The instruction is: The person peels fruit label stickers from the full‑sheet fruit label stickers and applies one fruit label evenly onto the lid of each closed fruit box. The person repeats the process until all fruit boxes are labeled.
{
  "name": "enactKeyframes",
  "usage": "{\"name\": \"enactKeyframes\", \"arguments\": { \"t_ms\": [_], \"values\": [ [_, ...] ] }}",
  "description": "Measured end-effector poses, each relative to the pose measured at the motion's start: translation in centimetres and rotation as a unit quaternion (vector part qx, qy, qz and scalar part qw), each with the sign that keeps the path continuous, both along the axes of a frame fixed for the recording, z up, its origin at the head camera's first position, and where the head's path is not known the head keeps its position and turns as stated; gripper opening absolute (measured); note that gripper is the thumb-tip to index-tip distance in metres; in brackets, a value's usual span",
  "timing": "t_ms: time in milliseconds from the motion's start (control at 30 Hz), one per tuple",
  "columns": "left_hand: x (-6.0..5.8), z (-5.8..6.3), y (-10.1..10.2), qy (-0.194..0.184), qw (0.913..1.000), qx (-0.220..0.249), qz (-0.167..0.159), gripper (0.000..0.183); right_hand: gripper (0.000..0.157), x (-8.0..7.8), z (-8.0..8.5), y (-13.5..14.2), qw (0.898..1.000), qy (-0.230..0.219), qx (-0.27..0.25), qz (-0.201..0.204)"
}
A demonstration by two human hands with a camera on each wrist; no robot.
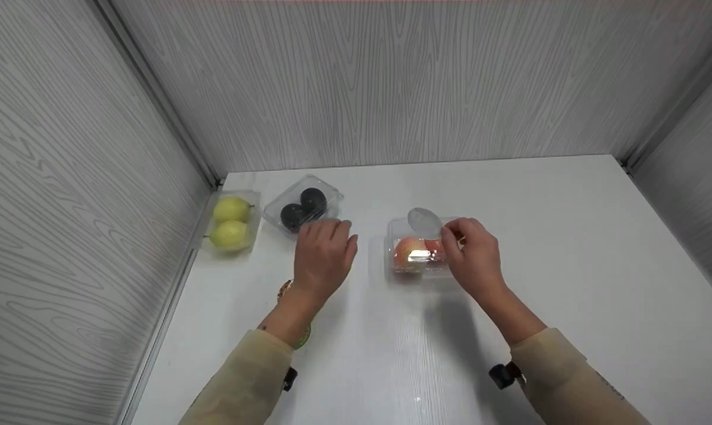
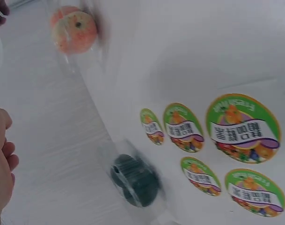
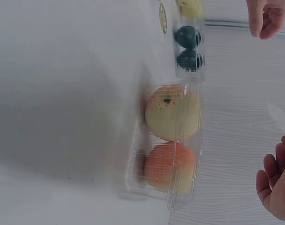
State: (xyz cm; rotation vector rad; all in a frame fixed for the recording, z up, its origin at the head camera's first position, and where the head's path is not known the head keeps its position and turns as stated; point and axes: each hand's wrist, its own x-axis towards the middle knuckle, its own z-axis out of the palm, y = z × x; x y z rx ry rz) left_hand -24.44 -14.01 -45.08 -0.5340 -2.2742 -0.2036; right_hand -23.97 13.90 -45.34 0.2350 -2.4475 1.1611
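Note:
My right hand (image 1: pixel 475 255) pinches the edge of an oval, see-through sticker (image 1: pixel 424 222), its pale back showing. The sticker is raised over a clear clamshell box (image 1: pixel 395 229) holding two red-and-yellow apples (image 3: pixel 172 112). My left hand (image 1: pixel 323 258) hovers to the left of that box, fingers loosely bent and holding nothing. Just beyond it stands a clear box (image 1: pixel 330 188) with two dark round fruits (image 2: pixel 135 180). On the white sheet lie several oval fruit stickers (image 2: pixel 243 129); in the head view my left forearm hides most of them.
At the table's left edge is a clear box (image 1: pixel 255 198) with two yellow-green pears (image 1: pixel 231 235). Patterned grey panels (image 1: pixel 368 82) wall in the white table (image 1: pixel 568 248) at the back and both sides.

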Motion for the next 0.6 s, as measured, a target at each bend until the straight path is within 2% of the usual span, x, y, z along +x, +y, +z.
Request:
{"name": "enactKeyframes", "arguments": {
  "t_ms": [133,333,467,600],
  "values": [
    [0.4,1.4,2.3,0.055,0.9949,-0.069,-0.049,0.02,0.017,-0.1,0.6,0.1,0.998,-0.059,-0.038,-0.008],
    [0.8,2.3,4.5,0.092,0.9766,-0.166,-0.102,0.019,0.021,-0.3,1.2,-0.1,0.988,-0.13,-0.087,-0.006],
    [0.8,2.4,5.4,0.098,0.9696,-0.189,-0.121,0.018,0.022,-0.3,1.4,-0.4,0.979,-0.163,-0.118,0.013],
    [0.5,2.2,6.6,0.109,0.9671,-0.187,-0.134,0.015,0.022,-0.3,1.5,-0.1,0.972,-0.182,-0.145,0.024]
  ]
}}
